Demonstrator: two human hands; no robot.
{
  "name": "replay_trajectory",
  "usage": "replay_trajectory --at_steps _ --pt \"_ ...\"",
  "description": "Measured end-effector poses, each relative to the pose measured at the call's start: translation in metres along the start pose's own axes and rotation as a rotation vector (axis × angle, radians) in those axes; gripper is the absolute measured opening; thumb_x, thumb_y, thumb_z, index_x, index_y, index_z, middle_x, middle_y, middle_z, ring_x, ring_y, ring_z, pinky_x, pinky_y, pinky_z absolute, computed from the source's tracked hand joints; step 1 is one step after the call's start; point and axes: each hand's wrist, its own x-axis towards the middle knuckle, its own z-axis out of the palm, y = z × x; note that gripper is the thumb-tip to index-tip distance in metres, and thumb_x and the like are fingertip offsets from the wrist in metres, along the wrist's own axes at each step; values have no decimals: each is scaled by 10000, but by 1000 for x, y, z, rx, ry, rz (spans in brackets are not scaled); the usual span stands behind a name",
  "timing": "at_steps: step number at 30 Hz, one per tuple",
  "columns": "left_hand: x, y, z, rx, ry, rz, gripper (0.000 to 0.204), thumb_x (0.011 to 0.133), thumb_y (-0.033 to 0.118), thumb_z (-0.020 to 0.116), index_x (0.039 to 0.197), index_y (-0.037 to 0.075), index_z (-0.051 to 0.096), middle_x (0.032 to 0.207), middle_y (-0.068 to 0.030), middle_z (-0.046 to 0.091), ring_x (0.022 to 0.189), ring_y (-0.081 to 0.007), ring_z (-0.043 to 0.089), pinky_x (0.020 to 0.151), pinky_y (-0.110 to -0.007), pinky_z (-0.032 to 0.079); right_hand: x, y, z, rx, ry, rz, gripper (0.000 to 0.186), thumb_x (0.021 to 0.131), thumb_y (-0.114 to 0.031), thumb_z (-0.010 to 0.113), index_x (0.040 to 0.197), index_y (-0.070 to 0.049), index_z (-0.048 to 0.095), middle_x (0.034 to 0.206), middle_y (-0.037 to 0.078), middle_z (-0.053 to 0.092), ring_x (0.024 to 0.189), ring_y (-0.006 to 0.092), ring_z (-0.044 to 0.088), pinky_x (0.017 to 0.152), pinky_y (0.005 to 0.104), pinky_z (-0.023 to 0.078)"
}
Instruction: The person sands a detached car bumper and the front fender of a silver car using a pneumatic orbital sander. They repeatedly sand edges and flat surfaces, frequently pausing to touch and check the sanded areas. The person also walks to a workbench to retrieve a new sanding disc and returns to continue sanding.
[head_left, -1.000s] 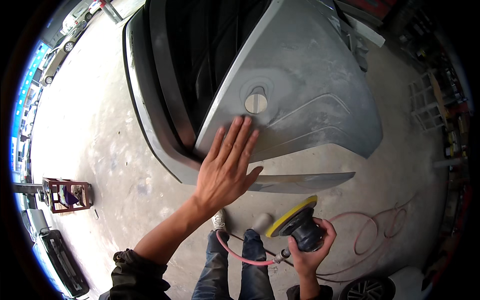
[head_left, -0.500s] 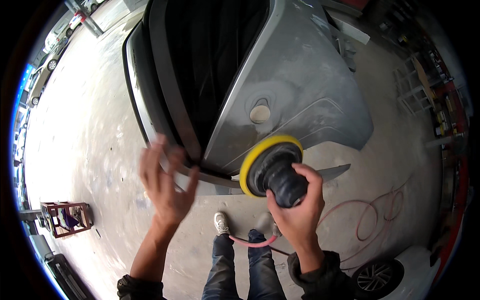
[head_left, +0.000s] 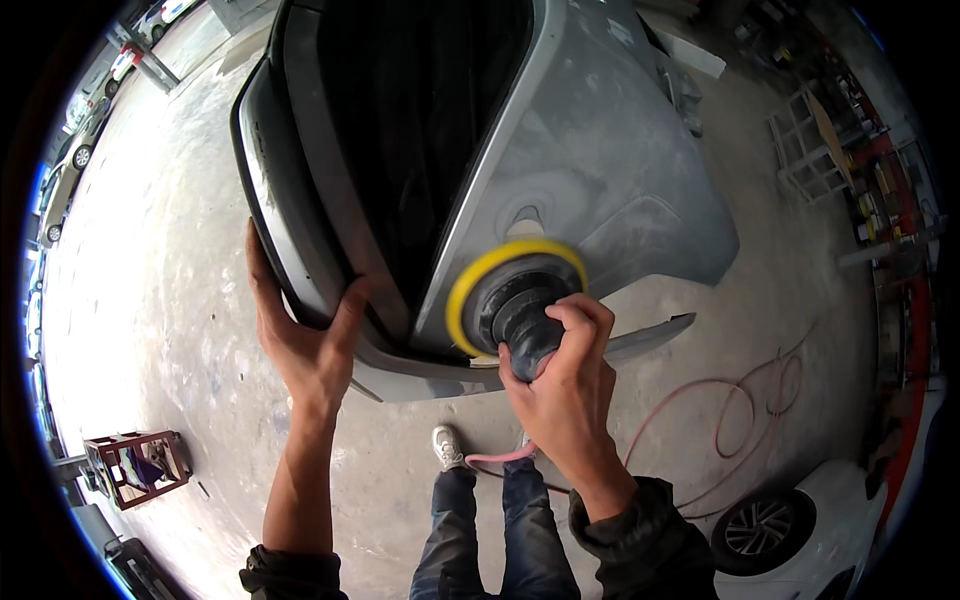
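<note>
Centrally, the right hand (head_left: pixel 565 385) is wrapped tightly around the black body of a round power sander (head_left: pixel 515 300), fingers curled over its top. Its yellow disc pad (head_left: pixel 470 290) lies against the grey, sanded panel of a car body (head_left: pixel 610 170), just below a small round pale patch (head_left: pixel 527 222) on that panel. A pink hose (head_left: pixel 500 458) runs from under the right hand down toward six o'clock.

At nine o'clock from the sander, the left hand (head_left: pixel 305 345) grips the lower edge of the car body, thumb spread on one side and fingers on the other, clamping the dark trim edge (head_left: pixel 300 270). Both forearms come up from the bottom edge in dark sleeves.

Below the hands, at six o'clock, the person's jeans (head_left: pixel 500 530) and a light shoe (head_left: pixel 447 447) stand on a pale concrete floor (head_left: pixel 170 300). A red hose (head_left: pixel 745 410) loops over the floor at four o'clock. A car wheel (head_left: pixel 765 530) sits at five o'clock, a small red stand (head_left: pixel 135 465) at eight o'clock, and metal racks (head_left: pixel 810 140) at two o'clock.
</note>
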Motion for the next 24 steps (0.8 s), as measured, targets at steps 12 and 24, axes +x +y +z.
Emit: replay_trajectory --at_steps 12,24 --pt "0 2 -4 4 -5 -1 999 770 263 870 1594 29 357 1459 -231 566 1296 -359 599 1105 -468 486 -12 4 0 -17 -37 18 750 701 -65 870 1290 -60 406 1309 175 444 962 396 674 652 453 621" --pt "0 3 -8 28 -10 -10 1011 762 280 875 1595 32 357 1467 -226 562 1312 -359 588 1116 -475 476 -20 1 10 3 -18 -3 784 682 -35 882 1299 -51 398 1333 175 419 910 387 705 669 442 629"
